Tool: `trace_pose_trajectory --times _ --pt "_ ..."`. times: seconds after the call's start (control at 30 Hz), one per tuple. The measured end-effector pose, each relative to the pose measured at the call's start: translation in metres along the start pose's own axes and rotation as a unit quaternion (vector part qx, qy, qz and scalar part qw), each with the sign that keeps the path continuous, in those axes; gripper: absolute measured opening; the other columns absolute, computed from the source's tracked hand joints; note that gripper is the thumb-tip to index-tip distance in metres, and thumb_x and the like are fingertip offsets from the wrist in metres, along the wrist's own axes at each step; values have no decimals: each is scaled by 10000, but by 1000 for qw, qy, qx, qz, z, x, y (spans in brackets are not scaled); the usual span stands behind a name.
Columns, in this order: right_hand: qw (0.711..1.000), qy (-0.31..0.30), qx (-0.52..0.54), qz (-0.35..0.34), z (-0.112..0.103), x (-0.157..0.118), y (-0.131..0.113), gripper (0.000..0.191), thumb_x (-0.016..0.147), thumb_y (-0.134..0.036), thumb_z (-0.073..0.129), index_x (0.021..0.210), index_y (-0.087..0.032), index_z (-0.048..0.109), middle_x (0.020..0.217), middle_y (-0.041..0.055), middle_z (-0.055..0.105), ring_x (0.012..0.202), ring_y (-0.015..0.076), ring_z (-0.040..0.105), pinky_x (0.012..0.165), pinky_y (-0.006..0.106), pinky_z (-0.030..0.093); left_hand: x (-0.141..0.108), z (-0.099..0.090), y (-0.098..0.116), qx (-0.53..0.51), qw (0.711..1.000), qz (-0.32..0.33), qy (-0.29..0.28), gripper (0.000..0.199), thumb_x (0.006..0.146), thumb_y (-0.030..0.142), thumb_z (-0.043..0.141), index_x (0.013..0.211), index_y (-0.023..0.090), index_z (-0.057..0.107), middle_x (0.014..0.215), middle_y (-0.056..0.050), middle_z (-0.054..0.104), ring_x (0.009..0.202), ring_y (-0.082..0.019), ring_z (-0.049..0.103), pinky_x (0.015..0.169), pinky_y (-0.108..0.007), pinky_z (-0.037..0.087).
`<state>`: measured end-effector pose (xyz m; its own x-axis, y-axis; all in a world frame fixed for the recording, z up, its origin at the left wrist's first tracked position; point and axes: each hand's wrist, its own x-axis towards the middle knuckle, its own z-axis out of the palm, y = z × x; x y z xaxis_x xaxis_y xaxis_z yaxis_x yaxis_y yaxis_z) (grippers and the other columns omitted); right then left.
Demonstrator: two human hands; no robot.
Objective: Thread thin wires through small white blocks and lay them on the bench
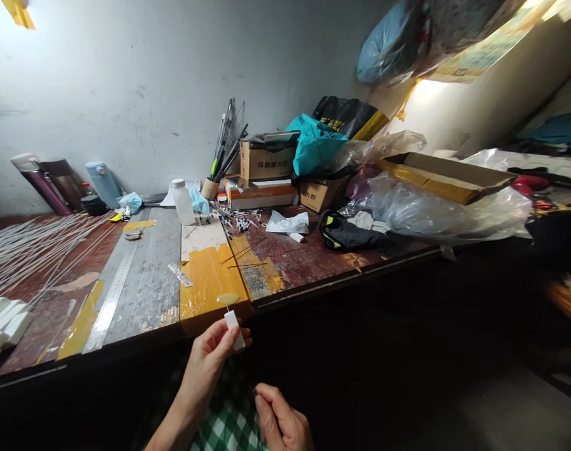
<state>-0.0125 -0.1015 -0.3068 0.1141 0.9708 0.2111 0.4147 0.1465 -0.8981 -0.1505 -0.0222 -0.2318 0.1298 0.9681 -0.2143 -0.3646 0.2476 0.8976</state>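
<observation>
My left hand (213, 355) pinches a small white block (233, 328) at the workbench's front edge; a thin wire sticks up out of the block's top. My right hand (280, 421) hangs lower, near my lap, fingers curled with nothing visible in them. Just beyond the block, a yellow-taped patch (209, 279) on the bench carries a pale blob of glue (228, 299). A few thin dark rods (244, 255) lie to the right of that patch.
A metal ruler (113, 293) runs along the bench. Several white rods (29, 250) and white blocks (1, 321) lie at the left. Bottles, a cup of rods (211, 188), cardboard boxes (265, 160) and plastic bags (431, 210) crowd the back and right.
</observation>
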Motion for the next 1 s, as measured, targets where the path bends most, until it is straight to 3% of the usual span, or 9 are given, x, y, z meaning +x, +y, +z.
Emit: trace_pose_trajectory --times 0.13,0.2,0.3,0.47,0.67,0.9,1.0 --pt "1000 -3 8 -17 0 17 -7 383 967 -446 377 944 -203 672 574 -3 586 469 123 547 467 179 442 -4 7 -21 -7 1000 -10 -25 416 738 481 735 971 140 685 896 -109 724 839 -256 669 763 -316 492" --pt "1000 -2 2 -26 0 24 -7 360 963 -446 395 990 -201 657 600 -4 602 492 124 568 490 179 452 -4 9 -28 -9 1000 -1 -8 417 735 489 734 958 140 685 887 -101 720 841 -251 662 765 -311 490" --pt "999 5 -26 -39 1 30 -4 284 944 -424 457 994 -204 630 612 -15 597 496 120 576 497 176 455 -1 9 -30 -4 1000 15 28 421 718 494 745 933 137 682 863 -87 714 829 -247 654 765 -309 489" --pt "993 -6 -87 -79 -3 40 -6 191 940 -298 471 963 -209 640 825 43 654 693 147 652 621 190 515 9 8 -30 21 998 39 39 370 753 472 719 883 128 685 828 -73 701 800 -215 620 727 -267 471" --pt "993 -9 -62 -99 -3 49 -10 256 968 -266 411 986 -204 658 851 57 677 762 152 671 701 196 528 15 6 -35 23 997 47 64 377 717 490 740 825 131 695 768 -61 688 749 -204 609 683 -252 462" --pt "994 -42 -68 -75 -1 44 -10 146 912 -257 505 936 -209 641 809 31 678 715 148 664 645 177 514 14 1 -38 28 997 41 60 365 737 476 730 847 131 691 790 -65 689 751 -205 614 679 -253 466" --pt "995 -66 -40 -63 -3 47 -16 217 943 -262 439 879 -208 639 785 23 654 692 134 638 642 173 488 13 0 -36 19 998 32 58 372 735 478 731 830 122 683 761 -58 679 733 -196 609 676 -252 467"
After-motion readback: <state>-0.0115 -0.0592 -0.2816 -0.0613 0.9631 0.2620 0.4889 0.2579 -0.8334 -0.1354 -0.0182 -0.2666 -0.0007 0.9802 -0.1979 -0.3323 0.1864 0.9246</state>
